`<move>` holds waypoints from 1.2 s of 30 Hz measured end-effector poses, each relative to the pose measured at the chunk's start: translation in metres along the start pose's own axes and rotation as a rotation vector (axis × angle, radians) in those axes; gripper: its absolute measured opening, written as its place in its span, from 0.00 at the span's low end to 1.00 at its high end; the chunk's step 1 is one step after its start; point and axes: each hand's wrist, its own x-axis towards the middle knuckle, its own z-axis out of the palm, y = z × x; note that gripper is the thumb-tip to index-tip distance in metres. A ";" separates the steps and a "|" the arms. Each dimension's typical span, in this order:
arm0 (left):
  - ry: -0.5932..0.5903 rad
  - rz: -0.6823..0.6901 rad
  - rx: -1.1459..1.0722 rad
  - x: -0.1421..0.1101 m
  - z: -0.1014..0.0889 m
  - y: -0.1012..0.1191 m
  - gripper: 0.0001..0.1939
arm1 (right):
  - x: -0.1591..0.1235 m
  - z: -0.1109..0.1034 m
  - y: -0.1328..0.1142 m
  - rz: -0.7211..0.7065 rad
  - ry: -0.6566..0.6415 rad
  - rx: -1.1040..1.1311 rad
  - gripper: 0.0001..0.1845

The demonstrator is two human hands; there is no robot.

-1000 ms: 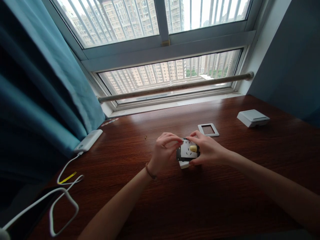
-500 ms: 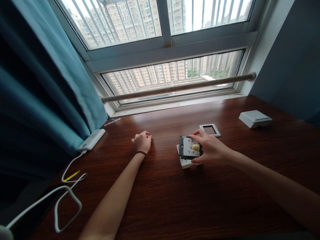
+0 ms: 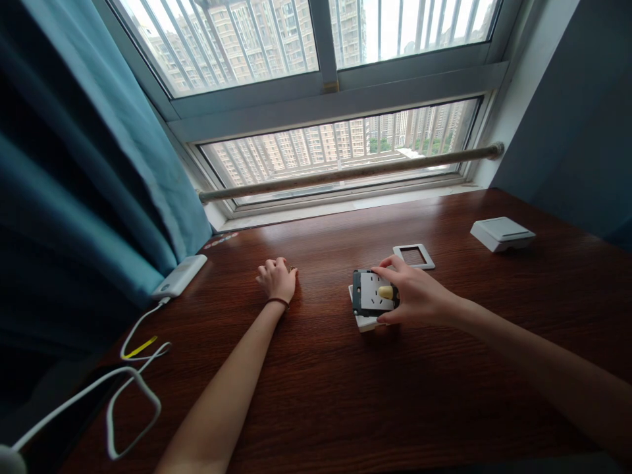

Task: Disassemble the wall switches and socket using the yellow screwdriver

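Observation:
My right hand (image 3: 412,289) grips a wall socket (image 3: 368,290) by its right side, thumb at the near edge and fingers at the far edge. The socket has a pale face with dark slots, a black frame and a small yellowish knob-like piece near my palm. It is tilted over a white base box (image 3: 366,322), which is mostly hidden beneath it. My left hand (image 3: 277,280) rests on the table to the left, its fingers curled down. Something tiny shows by its thumb, too small to name. Beyond the socket lies a white cover frame (image 3: 428,261).
A white box (image 3: 502,232) sits at the right of the brown wooden table (image 3: 316,395). On the left, a white power strip (image 3: 180,276) with a looping white cable (image 3: 129,368) lies by a blue curtain (image 3: 162,191). A window with a rail (image 3: 345,175) borders the far edge.
My left hand's fingers have shifted and spread slightly on the table, and the tiny thing by the thumb shows a little more. My right hand and the socket have hardly moved.

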 end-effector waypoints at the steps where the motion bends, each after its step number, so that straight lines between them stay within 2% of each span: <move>1: 0.004 -0.018 0.006 0.000 0.001 0.000 0.19 | 0.000 0.000 0.000 0.001 -0.002 -0.003 0.40; 8: -0.058 -0.069 -0.032 0.003 0.008 -0.002 0.14 | 0.000 -0.004 -0.002 0.022 0.006 -0.010 0.39; 13: -0.087 -0.088 -0.123 0.001 0.004 -0.001 0.12 | 0.002 -0.012 0.005 0.047 0.055 -0.018 0.40; 18: -0.075 -0.086 -0.312 -0.004 -0.018 0.012 0.12 | 0.004 -0.026 0.014 0.075 0.118 0.070 0.40; 21: -0.106 0.012 -0.516 -0.013 -0.038 0.033 0.16 | 0.001 -0.036 0.011 0.101 0.170 0.130 0.40; 24: -0.296 0.179 -0.765 -0.039 -0.061 0.064 0.15 | -0.008 -0.039 -0.002 0.195 0.199 0.363 0.37; 26: -0.444 0.299 -0.949 -0.066 -0.076 0.084 0.16 | -0.018 -0.035 -0.015 0.313 0.153 0.718 0.27; 28: -0.757 0.422 -1.413 -0.096 -0.090 0.099 0.19 | -0.031 -0.027 -0.028 0.426 0.111 1.135 0.18; 30: -0.990 0.452 -1.580 -0.122 -0.101 0.108 0.24 | -0.044 -0.016 -0.040 0.488 0.201 1.458 0.17; 32: -1.026 0.379 -1.641 -0.139 -0.106 0.112 0.22 | -0.056 -0.004 -0.048 0.510 0.289 1.615 0.15; 36: -0.984 0.234 -1.599 -0.151 -0.102 0.114 0.16 | -0.075 0.016 -0.055 0.588 0.439 1.636 0.14</move>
